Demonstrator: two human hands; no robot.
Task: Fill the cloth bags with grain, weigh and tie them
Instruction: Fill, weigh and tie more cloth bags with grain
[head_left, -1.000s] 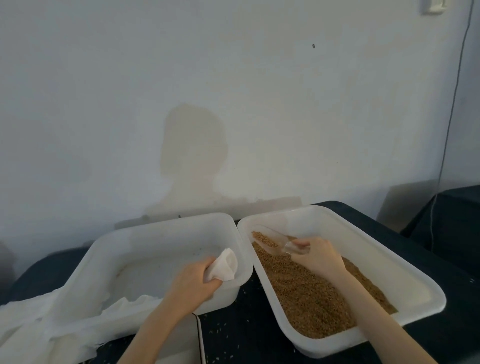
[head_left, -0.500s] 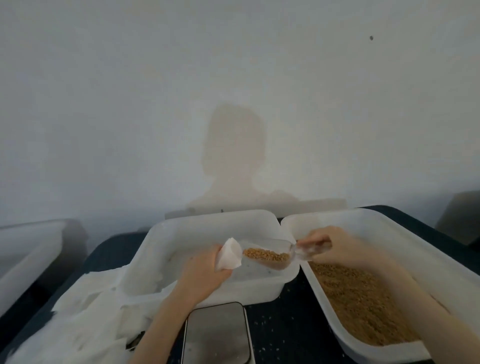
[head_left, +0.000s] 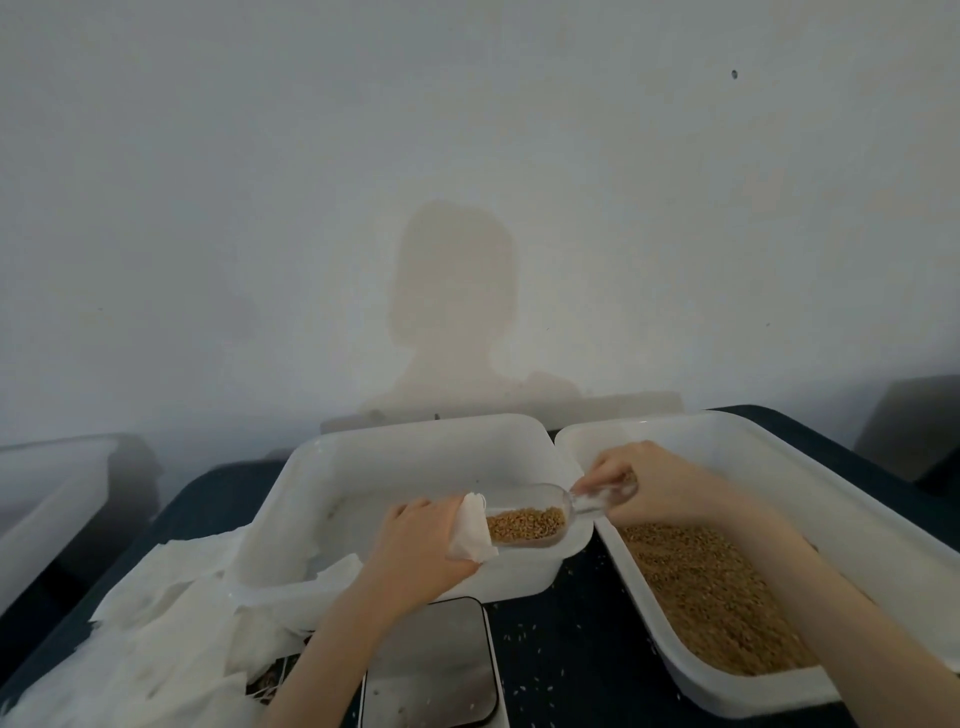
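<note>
Left hand (head_left: 415, 545) pinches a limp white cloth bag (head_left: 472, 527) open above the empty white tub (head_left: 332, 467), right hand (head_left: 654, 486) gripping a clear scoop (head_left: 535, 517) of grain at its mouth; the floppy cloth likely needs holding by the rim.
</note>
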